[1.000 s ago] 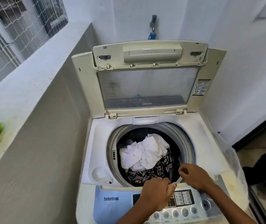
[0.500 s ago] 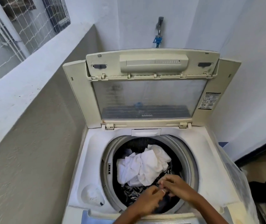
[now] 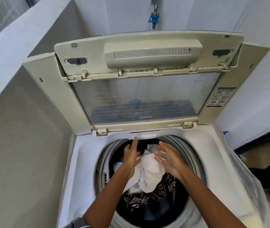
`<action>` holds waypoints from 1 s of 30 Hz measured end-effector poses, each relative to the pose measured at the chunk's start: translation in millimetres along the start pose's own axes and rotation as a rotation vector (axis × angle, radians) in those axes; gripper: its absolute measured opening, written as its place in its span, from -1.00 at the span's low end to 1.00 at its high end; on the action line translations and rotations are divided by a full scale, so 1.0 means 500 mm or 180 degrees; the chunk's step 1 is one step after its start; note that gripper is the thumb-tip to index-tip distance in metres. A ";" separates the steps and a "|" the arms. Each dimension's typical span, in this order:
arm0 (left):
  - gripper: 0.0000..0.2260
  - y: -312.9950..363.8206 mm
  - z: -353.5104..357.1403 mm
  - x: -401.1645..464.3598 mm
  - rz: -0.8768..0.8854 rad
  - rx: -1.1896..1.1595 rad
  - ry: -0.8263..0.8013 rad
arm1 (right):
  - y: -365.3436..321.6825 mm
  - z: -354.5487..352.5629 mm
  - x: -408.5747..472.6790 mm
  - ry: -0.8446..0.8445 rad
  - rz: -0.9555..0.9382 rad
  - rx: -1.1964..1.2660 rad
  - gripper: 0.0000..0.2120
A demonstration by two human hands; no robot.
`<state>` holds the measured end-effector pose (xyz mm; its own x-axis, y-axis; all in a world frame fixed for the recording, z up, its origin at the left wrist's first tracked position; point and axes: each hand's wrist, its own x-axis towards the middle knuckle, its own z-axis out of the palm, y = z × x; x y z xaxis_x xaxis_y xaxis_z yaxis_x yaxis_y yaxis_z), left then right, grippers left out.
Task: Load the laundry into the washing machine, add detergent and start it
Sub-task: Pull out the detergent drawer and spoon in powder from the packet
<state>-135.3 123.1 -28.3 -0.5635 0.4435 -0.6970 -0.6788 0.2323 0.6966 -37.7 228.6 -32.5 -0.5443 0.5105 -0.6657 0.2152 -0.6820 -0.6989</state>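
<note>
both hands, left hand (image 3: 130,156) and right hand (image 3: 168,159), spread open over upward-facing drum (image 3: 195,155) laundry (image 3: 149,171).

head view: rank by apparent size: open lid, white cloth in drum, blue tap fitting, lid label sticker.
1. Lid, far the largest.
2. White cloth.
3. Sticker.
4. Blue fitting, smallest; it sits farthest from the camera, so its true size is unsure.

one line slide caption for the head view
Both hands, left and right, reach over white laundry in the open washing machine.
</note>
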 end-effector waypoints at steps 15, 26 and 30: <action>-0.85 0.008 0.004 0.078 0.0138 -0.1287 -0.0077 | -0.042 0.066 0.069 0.0136 0.0253 0.1294 -0.82; -0.57 -0.003 0.016 0.088 0.0223 -0.0970 0.0244 | -0.016 0.059 0.071 0.0228 0.0160 0.1201 -0.79; -0.60 -0.014 0.013 0.086 0.0287 -0.0732 0.0328 | -0.004 0.049 0.059 0.0162 0.0091 0.1089 -0.81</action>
<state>-151.7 146.3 -61.8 -0.6635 0.3602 -0.6558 -0.7062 -0.0121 0.7079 -73.8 232.3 -44.4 -0.4989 0.5082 -0.7020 -0.0593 -0.8282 -0.5574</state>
